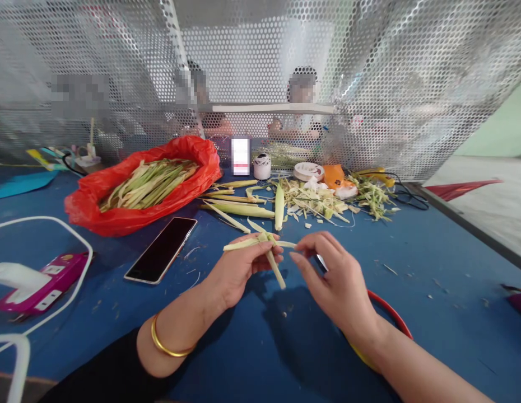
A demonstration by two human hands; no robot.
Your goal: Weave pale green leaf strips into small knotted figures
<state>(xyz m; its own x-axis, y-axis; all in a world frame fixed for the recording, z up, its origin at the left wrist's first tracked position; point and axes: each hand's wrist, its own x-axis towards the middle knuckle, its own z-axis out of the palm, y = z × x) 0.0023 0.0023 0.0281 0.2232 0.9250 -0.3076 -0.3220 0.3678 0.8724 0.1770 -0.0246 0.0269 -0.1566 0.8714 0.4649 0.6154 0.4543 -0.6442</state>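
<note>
Near the middle of the table, my left hand [239, 268] is closed on a small cross of folded pale green husk strips [266, 239], with ends sticking out left, right and downward. My right hand [334, 274] is beside it, thumb and forefinger closed at the tip of the strip that points right. Under my right hand and wrist, a red and yellow curved handle [390, 313] shows in part, with a bit of shiny metal near the fingers. Just beyond my hands lie loose husk pieces [243, 210] and an upright-pointing one [279, 207].
A red plastic bag [143, 218] full of long husks lies at the back left, near a dark phone [162, 250]. Shredded scraps [311, 198] heap at the back right. A purple power strip [46, 285] with white cables is at left. A perforated metal screen [243, 61] stands behind.
</note>
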